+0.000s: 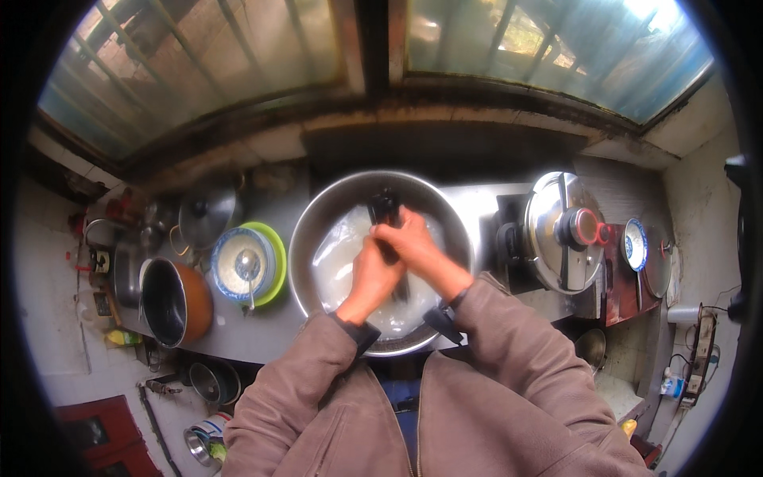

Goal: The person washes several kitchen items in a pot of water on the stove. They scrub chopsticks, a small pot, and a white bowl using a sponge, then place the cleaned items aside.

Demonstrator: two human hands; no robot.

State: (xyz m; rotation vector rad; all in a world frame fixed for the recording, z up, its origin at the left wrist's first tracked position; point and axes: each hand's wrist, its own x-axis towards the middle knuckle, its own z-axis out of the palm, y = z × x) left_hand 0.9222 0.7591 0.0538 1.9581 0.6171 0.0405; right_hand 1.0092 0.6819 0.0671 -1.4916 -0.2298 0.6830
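Before me a large round metal wok (381,174) holds whitish, cloudy liquid (340,262) that catches the light. Over its middle, my left hand (377,267) and my right hand (411,238) are close together, closed around a dark, long object (384,206). Its upper end sticks out beyond my fingers, and a dark length shows below them; its exact kind is unclear. Part of it is hidden by my hands. A black handle (442,325) sits at the wok's near right rim, under my right wrist.
To the left stand a blue-rimmed bowl (229,289) with a spoon on a green plate (277,286), an orange pot (194,304) and a glass lid (208,214). To the right are a pressure cooker (545,250) and a small blue-and-white ladle or bowl (636,244). Windows (524,47) rise behind.
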